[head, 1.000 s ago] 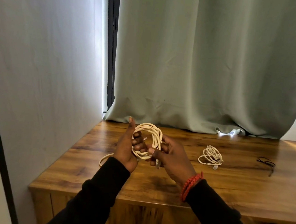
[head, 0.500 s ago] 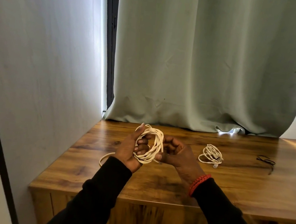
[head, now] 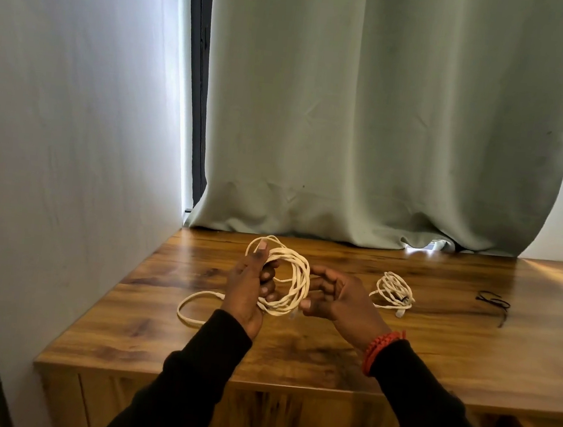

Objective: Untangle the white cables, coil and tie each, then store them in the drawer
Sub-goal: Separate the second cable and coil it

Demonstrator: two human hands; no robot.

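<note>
Left hand [head: 249, 286] has its grip clamped on the cable coil [head: 289, 277] at frame center, above the surface [head: 397, 355]. Right hand [head: 340, 300] sits just right of it, fingers loose and holding nothing. The loose tail [head: 195, 305] trails lower left, so the left hand's closer.

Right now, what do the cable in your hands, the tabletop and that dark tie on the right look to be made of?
Cable: looks like white braided or matte-jacketed cord; it bends in soft loops and shows no gloss.
Tabletop: wood or wood-look laminate with a glossy finish; it shows dark grain and window glare.
Dark tie: thin and black, perhaps wire or plastic; too small to tell.
</note>
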